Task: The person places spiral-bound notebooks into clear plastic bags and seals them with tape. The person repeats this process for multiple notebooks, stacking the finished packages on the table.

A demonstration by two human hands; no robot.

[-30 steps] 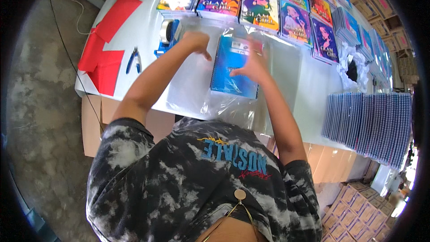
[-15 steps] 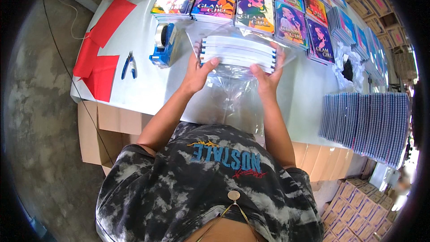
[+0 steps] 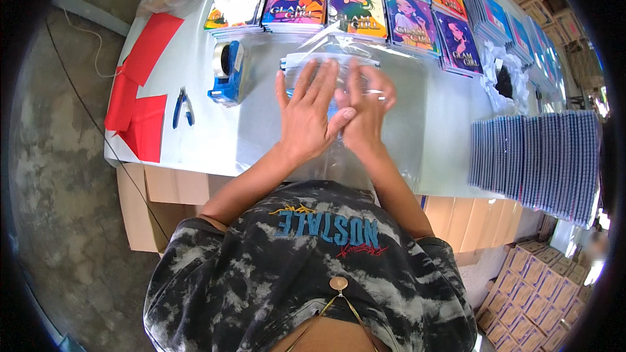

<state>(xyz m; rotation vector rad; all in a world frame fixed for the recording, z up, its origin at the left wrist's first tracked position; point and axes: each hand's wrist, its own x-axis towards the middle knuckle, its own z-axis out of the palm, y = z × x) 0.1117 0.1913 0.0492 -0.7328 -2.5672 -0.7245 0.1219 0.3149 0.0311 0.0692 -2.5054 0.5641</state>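
A bundle of notebooks [image 3: 299, 60] lies in front of me, its white page edges showing beyond my fingertips. Clear plastic film [image 3: 405, 101] lies over and around the bundle. My left hand [image 3: 308, 114] rests on the film with its fingers stretched and spread. Right beside it, my right hand [image 3: 366, 107] is also on the film, thumb side against my left thumb, with some fingers stretched and others slightly bent. Neither hand grips anything. Most of the bundle is hidden beneath my hands and the glare on the plastic.
A blue tape dispenser [image 3: 227, 78], pliers [image 3: 183, 108] and red sheets [image 3: 149, 124] lie to the left. Rows of colourful notebooks [image 3: 355, 8] stand along the far side. A spiral-bound stack [image 3: 531, 160] and crumpled plastic [image 3: 499, 85] are at the right. Cartons [image 3: 528, 287] are stacked below.
Both hands have let go of the notebook bundle's ends and come together flat over the plastic film. The bundle, held tilted up before, now sits lower under the film.
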